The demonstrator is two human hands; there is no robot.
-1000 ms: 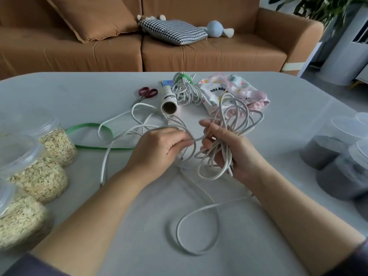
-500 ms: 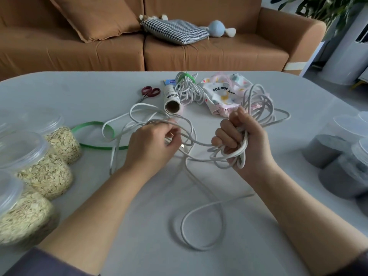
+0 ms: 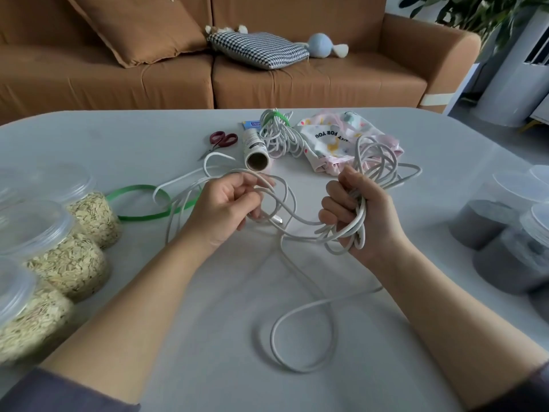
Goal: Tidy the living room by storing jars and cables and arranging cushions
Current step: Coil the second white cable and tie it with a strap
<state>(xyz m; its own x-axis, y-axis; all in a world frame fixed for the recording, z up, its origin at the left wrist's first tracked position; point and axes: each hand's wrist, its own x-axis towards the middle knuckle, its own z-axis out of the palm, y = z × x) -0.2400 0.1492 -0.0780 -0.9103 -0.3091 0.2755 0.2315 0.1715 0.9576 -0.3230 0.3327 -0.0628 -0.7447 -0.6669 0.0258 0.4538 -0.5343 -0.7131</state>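
Note:
A long white cable sprawls in loops over the grey table. My right hand grips a gathered bundle of its loops, which fan out behind my fingers. My left hand pinches a loose strand of the same cable, near a small connector. A second white cable bundle tied with a green band lies at the back of the table. Three clear jars of oats stand at the left; dark-filled jars stand at the right. On the sofa lie a brown cushion and a checked cushion.
Behind the hands lie red-handled scissors, a cardboard-cored roll, a small blue packet, a printed pink fabric bag and a green ribbon. A blue soft toy sits on the brown sofa. A plant stands at the far right.
My right hand has turned palm-up and closed round the cable bundle, drawing it right. My left hand has lifted a little and holds a strand further from the right hand.

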